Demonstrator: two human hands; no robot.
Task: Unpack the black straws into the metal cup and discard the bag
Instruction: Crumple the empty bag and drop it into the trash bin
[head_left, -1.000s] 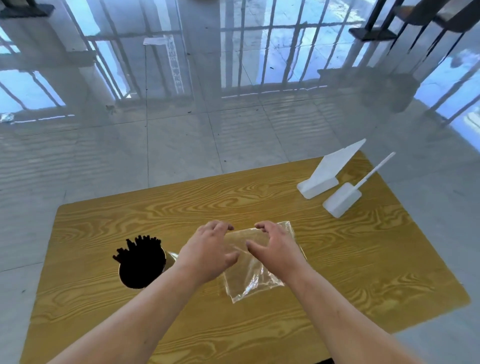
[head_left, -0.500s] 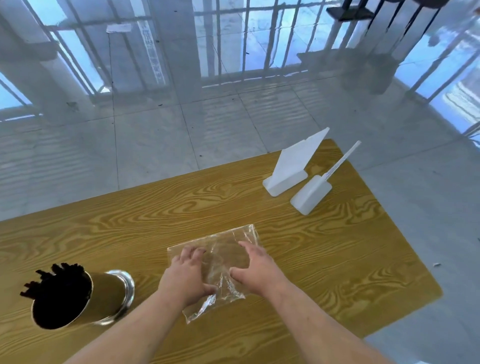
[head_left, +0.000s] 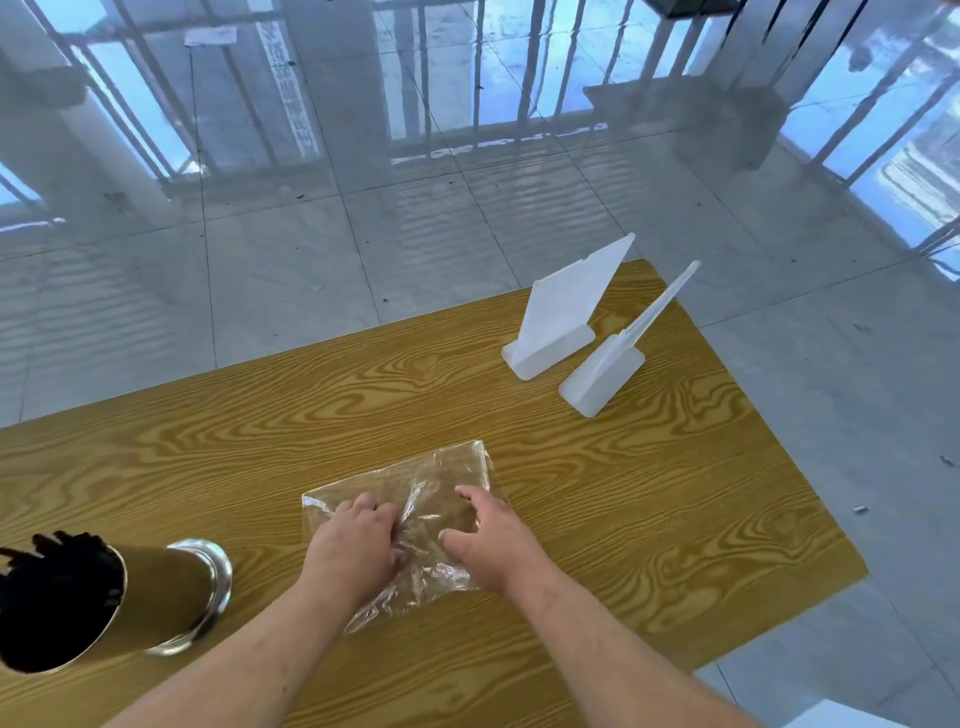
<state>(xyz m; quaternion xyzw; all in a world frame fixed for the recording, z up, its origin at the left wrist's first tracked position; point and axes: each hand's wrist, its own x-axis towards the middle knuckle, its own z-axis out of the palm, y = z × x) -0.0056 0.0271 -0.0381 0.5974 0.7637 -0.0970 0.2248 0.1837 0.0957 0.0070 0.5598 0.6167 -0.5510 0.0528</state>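
Both hands are on the clear crinkled plastic bag (head_left: 447, 478), which lies flat on the yellow wood-grain worktop (head_left: 649, 493). The left hand (head_left: 358, 540) has its fingers curled down into the film, which bunches at its thumb; it looks like a grip. The right hand (head_left: 488, 535) is arched, with bent fingertips pressing on the bag and the thumb stuck out toward the left hand. I cannot tell whether it pinches anything.

Change from a second ago: the hands were at the bag's far edge, and now they sit on its middle and near part. The far half is exposed and lies flatter. Wrinkles run between the two hands. The bag looks empty, with no straws visible inside.

Judgement: unpacking is done, and the bag is being flattened or gathered for discarding. The discard is not yet done. No bin is in view.

Counts:
- One bag, under the hands.
- One shiny cylindrical metal cup (head_left: 171, 592), left of the left hand and well apart from it, standing on the worktop.
- One bundle of thin black straws (head_left: 52, 597) inside the cup; the single straws are too many and too dark to count.
- Two white plastic stands beyond the right hand, well apart from it: a slanted-panel white stand (head_left: 561, 312) and, just beside it, a thin-bladed white stand (head_left: 602, 376).
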